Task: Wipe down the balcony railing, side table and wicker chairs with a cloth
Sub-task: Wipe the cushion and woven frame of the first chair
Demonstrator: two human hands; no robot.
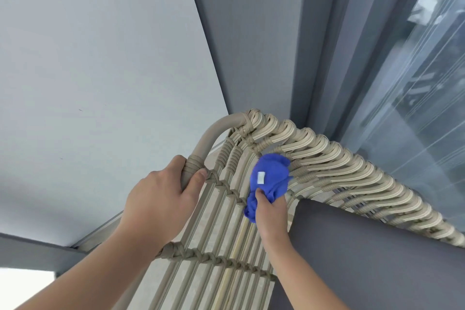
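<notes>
The pale grey wall (88, 58) and the glass door (415, 83) meet behind a beige woven wicker chair (327, 158), whose dark grey seat cushion (364, 246) lies at the right. The left hand (161, 199) curls round the chair's rounded frame tube. The right hand (270, 211) pinches a bunched blue cloth (269, 178) (small white tag showing) against the inner slats.

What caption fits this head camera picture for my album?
Left hand grips the wicker chair frame; right hand wipes with a blue cloth.
</notes>
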